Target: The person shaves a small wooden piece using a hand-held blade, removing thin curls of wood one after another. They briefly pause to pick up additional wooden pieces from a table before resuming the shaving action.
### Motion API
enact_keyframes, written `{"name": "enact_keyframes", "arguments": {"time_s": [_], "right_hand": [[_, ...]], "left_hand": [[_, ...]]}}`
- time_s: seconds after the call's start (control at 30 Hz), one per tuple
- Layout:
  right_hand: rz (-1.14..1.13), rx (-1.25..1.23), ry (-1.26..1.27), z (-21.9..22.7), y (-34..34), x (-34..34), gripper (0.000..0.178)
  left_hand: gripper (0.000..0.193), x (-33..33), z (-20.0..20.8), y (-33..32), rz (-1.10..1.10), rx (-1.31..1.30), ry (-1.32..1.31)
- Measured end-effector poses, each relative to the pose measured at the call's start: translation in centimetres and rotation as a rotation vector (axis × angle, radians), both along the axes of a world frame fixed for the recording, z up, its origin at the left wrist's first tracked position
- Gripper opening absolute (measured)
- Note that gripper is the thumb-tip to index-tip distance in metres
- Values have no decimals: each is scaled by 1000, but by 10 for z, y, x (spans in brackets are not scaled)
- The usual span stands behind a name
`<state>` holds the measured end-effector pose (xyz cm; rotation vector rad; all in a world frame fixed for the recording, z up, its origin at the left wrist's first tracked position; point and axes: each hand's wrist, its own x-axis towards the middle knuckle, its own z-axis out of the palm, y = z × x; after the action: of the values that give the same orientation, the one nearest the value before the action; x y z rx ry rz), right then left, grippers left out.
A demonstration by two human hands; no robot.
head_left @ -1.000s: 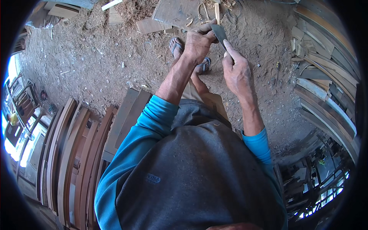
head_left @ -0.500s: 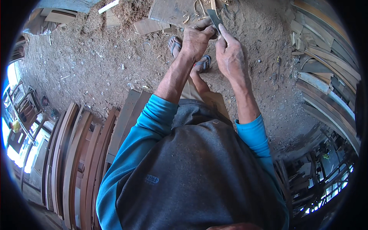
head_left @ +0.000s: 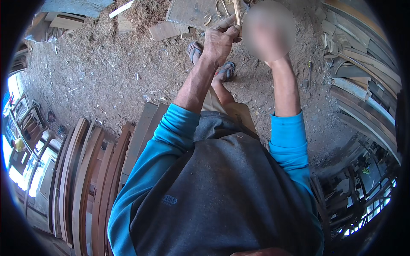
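Note:
My left hand (head_left: 218, 44) is closed around a narrow pale wooden strip (head_left: 237, 12), pinched between thumb and fingers. The strip runs up past the hand to the top edge of the view. A short way to the right is my right hand (head_left: 270, 36), covered by a round grey blur. Its fingers and anything in them are hidden. Beneath my left hand, on the ground, are two feet in flip-flops (head_left: 229, 71).
Curved wooden pieces (head_left: 87, 179) stand in a row at the lower left. Stacked boards (head_left: 363, 96) line the right side. A wide grey board (head_left: 188, 15) lies on the dusty ground near the top, beside wood shavings (head_left: 145, 21). A screwdriver-like tool (head_left: 310, 70) lies at the right.
My right hand has moved right and up, away from the strip. The flat dark grey piece it held against the wood no longer shows. My left hand has barely moved.

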<state>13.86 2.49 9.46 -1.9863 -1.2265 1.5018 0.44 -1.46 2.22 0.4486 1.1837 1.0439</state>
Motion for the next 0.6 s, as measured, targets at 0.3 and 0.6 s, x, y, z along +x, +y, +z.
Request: {"name": "enact_keyframes", "arguments": {"time_s": [0.3, 0.6], "right_hand": [[220, 273, -244, 18, -76, 4, 42], [322, 324, -315, -1, -46, 3, 40]], "left_hand": [[40, -1, -12, -5, 11, 60, -84], [41, -2, -17, -4, -16, 58, -18]]}}
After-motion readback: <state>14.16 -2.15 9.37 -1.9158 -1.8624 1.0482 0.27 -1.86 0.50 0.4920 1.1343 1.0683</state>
